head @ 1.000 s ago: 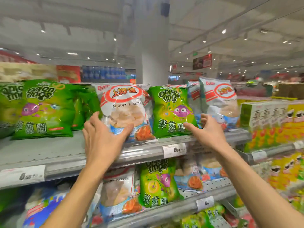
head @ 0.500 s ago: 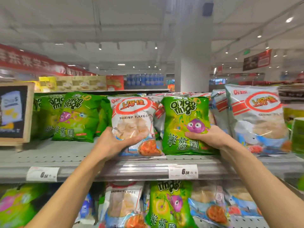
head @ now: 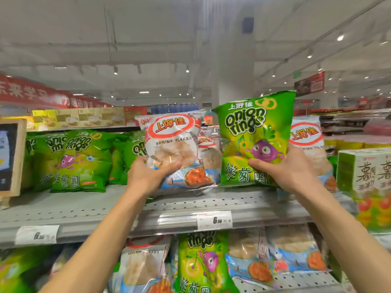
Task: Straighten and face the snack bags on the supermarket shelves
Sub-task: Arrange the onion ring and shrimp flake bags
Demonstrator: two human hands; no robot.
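My left hand (head: 148,175) grips the lower part of a white shrimp flakes bag (head: 175,142), held upright just above the top shelf (head: 190,205). My right hand (head: 285,170) grips a green onion rings bag (head: 251,132) by its lower right, raised higher than the bags beside it, face forward. More green onion rings bags (head: 80,159) stand at the shelf's left. Another shrimp flakes bag (head: 306,142) stands behind my right hand, partly hidden.
A wood-framed sign (head: 10,157) stands at the far left of the shelf. Boxed snacks (head: 368,176) fill the right end. Price tags (head: 213,220) hang on the shelf edge. The lower shelf holds mixed shrimp flakes and onion rings bags (head: 198,263).
Both hands closed on their bags and lifted them off the shelf; the onion rings bag rose highest. The camera view shifted left and closer.
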